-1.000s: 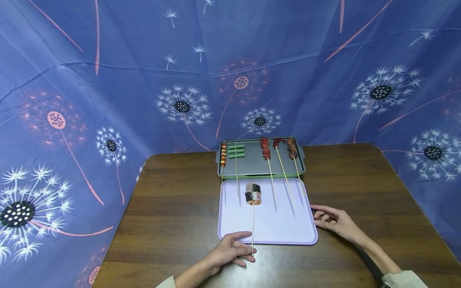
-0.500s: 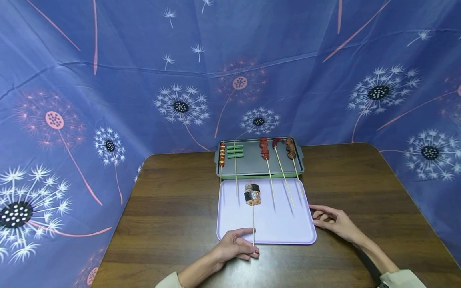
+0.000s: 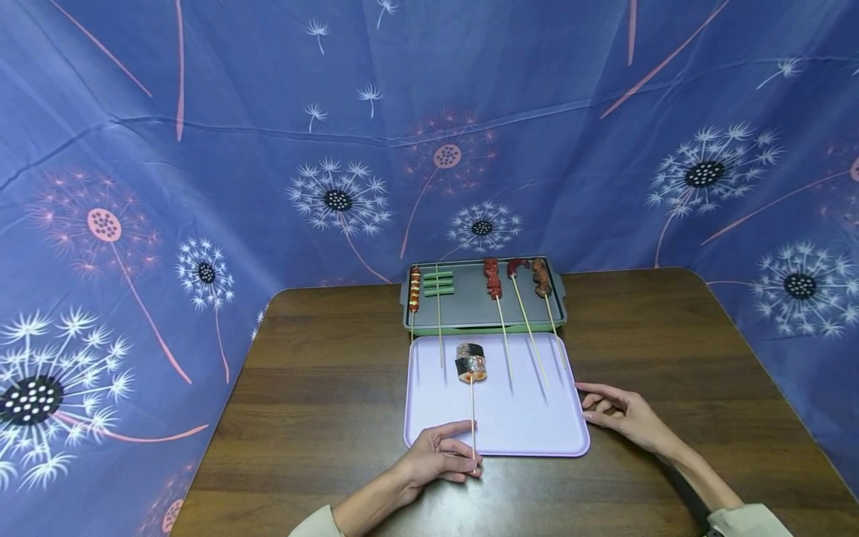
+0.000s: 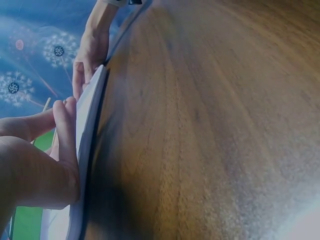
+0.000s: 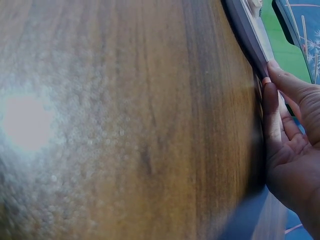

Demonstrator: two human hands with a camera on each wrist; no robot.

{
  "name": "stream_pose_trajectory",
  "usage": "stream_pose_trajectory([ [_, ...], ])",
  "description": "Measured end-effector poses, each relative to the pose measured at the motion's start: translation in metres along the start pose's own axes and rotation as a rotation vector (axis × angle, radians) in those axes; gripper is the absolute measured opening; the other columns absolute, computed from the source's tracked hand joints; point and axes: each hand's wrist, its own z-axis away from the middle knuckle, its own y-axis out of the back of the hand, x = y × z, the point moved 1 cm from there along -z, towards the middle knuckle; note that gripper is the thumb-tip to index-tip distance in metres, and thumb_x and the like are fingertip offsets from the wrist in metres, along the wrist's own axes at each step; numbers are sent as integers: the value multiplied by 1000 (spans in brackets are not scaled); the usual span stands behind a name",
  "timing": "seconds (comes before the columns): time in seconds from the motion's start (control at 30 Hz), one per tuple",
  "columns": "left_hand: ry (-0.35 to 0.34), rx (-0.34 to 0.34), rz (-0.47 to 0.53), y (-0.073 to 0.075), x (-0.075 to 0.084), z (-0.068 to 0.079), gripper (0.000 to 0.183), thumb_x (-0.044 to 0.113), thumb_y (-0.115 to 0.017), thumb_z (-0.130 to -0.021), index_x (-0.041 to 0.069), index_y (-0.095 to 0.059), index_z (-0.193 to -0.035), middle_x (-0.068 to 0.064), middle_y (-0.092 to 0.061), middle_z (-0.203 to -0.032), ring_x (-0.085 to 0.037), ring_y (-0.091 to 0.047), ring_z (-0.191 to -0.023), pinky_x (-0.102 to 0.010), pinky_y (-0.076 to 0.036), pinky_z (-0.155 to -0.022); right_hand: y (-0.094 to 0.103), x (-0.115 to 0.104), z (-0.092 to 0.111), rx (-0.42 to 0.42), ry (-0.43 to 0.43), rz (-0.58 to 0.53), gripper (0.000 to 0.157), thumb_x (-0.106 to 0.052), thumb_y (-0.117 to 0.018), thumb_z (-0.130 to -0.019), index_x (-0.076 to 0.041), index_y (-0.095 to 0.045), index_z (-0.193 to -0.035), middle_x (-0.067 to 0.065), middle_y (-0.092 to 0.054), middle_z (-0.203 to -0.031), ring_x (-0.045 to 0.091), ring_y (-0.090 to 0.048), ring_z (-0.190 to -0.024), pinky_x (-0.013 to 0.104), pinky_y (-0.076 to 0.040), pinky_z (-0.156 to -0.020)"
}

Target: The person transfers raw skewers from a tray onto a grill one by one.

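My left hand [image 3: 439, 456] pinches the lower end of a wooden skewer with its thumb and fingers, over the tray's near edge. At the far end of this skewer, seaweed-wrapped rolls [image 3: 471, 363] appear above the pale lilac tray [image 3: 537, 425]. In the left wrist view the left hand [image 4: 45, 165] hides most of the stick. At the tray's right side, my right hand [image 3: 624, 418] holds the rim between thumb and index finger, the other fingers curled in. The right wrist view shows the right hand [image 5: 292, 135] with both fingertips right at that rim.
Behind the tray stands a grey grill pan [image 3: 463, 309] with a green base. Several food skewers lie on it, including green vegetable pieces [image 3: 439, 283] and a red meat skewer [image 3: 493, 280]; their sticks reach over the tray. A patterned blue cloth [image 3: 268, 201] hangs behind the wooden table [image 3: 322, 403].
My left hand has shifted slightly right along the skewer's lower end, its index finger rising a little beside the stick. The skewer's rolls and my right hand have stayed nearly in place.
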Motion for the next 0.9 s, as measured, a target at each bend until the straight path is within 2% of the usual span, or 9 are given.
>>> stream_pose_trajectory([
  [0.27, -1, -6, 4, 2, -2, 3, 69, -5, -73, -87, 2, -47, -151, -9, -79, -99, -14, -77, -82, -17, -58, -63, -1, 0, 0, 1, -13, -5, 45, 3, -71, -91, 13, -57, -133, 9, -68, -98, 3, -65, -77, 21, -53, -63],
  [0.53, -20, -75, 8, 3, -4, 8, 72, -2, -75, -87, 1, -44, -152, -8, -80, -100, -13, -77, -82, -18, -58, -62, -1, -3, 1, 1, -6, -15, 45, 4, -71, -91, 14, -57, -133, 9, -68, -98, 2, -65, -77, 21, -52, -63],
  [0.9, -40, -123, 5, 6, 0, 15, 73, -3, -75, -87, 0, -43, -153, -5, -80, -99, -11, -77, -81, -16, -56, -56, 0, -1, 0, 5, 9, -13, 45, 6, -70, -90, 15, -57, -132, 8, -69, -98, 1, -65, -78, 20, -53, -65],
])
